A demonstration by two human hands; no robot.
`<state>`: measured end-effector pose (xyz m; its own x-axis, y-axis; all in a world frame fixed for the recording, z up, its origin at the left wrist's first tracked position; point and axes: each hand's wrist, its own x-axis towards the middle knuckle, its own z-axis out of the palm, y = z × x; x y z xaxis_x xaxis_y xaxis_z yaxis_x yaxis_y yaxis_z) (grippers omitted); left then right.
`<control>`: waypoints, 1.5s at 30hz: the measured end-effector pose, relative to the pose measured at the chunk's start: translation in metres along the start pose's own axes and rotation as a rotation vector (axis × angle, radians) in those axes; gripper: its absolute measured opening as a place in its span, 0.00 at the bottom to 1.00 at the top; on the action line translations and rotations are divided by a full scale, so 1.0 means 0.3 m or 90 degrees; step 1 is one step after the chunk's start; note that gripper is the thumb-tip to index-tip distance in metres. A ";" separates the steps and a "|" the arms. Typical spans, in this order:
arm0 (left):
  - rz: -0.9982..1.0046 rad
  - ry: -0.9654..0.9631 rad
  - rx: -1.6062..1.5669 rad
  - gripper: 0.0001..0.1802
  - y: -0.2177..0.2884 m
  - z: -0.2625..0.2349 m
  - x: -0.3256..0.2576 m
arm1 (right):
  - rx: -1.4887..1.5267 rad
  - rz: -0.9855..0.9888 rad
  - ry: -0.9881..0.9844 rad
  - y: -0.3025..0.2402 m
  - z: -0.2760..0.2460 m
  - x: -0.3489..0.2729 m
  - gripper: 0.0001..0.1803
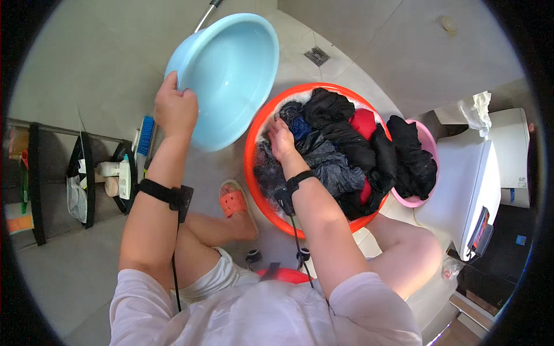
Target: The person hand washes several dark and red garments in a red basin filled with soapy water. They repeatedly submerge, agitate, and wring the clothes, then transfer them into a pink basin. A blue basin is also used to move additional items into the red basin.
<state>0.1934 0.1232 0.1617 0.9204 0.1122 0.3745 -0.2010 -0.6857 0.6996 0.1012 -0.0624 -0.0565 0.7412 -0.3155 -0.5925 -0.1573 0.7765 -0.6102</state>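
Clamping blue basin (234, 75) by its left rim with left hand (176, 109), pinching the wall between thumb and fingers. Holding it tilted, turning its hollow toward orange tub (250, 158), just off that tub's far-left rim; not managing to tell if touching there. Resting right hand (281, 140) inside the tub near its left wall, laying fingers out loosely, not clamping on anything. Touching wet dark clothes (346, 141) there; not managing to tell how hard. Seeing those clothes, mostly black and dark blue, filling most of the tub, plus red cloth (362, 123) showing among them in the tub's right half. Wearing black straps (158, 193) on both forearms, running cables back toward the near side of the tub. Planting a foot in orange sandal (232, 203) left of the tub. Seeing pink basin (430, 138) just right of the tub, holding black garments (411, 167). Seeing white toilet (461, 179) farther right of the tub, past that basin. Spotting floor drain (317, 56) beyond the tub. Spotting blue-bristled brush (145, 135) well left of the tub, then white bottle (124, 173) farther left.
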 end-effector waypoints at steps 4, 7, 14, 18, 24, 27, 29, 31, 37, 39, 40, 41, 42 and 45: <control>-0.019 -0.047 0.027 0.20 -0.066 0.017 0.016 | -0.012 0.036 0.099 0.105 -0.160 0.102 0.26; -0.073 -0.096 -0.018 0.20 -0.107 0.043 0.007 | -0.011 0.115 0.109 0.156 -0.268 0.155 0.19; -0.139 -0.126 0.014 0.22 -0.192 0.109 0.021 | 0.182 0.174 0.118 0.067 -0.159 0.064 0.32; -0.165 -0.155 0.026 0.24 -0.216 0.136 0.035 | 0.311 0.120 -0.089 -0.013 0.202 -0.073 0.18; -0.222 -0.172 0.048 0.26 -0.129 0.132 0.031 | 0.156 -0.018 -0.169 -0.188 0.499 -0.095 0.22; -0.228 -0.183 0.049 0.26 -0.081 0.109 0.024 | 0.101 -0.017 -0.081 -0.139 0.375 -0.080 0.16; -0.166 -0.158 0.085 0.21 -0.065 0.091 0.017 | 0.135 -0.006 0.007 -0.047 0.199 -0.081 0.12; -0.130 -0.177 0.097 0.18 -0.057 0.076 0.022 | 0.112 0.063 0.097 0.058 0.024 -0.063 0.16; -0.034 -0.148 0.144 0.13 -0.014 0.067 0.018 | 0.127 0.054 0.032 0.290 -0.269 0.038 0.18; 0.022 -0.113 0.147 0.13 0.002 0.065 0.014 | 0.107 0.072 0.091 0.304 -0.290 0.065 0.17; 0.048 -0.102 0.151 0.13 0.007 0.061 0.014 | 0.069 0.085 0.160 0.302 -0.296 0.068 0.17; 0.037 -0.106 0.143 0.13 0.010 0.058 0.012 | 0.041 0.090 0.234 0.297 -0.292 0.071 0.18; 0.018 -0.125 0.141 0.12 0.012 0.055 0.009 | 0.054 0.057 0.248 0.287 -0.288 0.064 0.19; -0.008 -0.146 0.150 0.13 0.008 0.057 0.001 | 0.185 0.122 0.146 0.244 -0.214 0.027 0.20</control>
<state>0.1990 0.1092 0.1532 0.9793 -0.0248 0.2009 -0.1307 -0.8354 0.5338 0.0537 -0.0430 -0.1397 0.5461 -0.2377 -0.8033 -0.0637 0.9444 -0.3227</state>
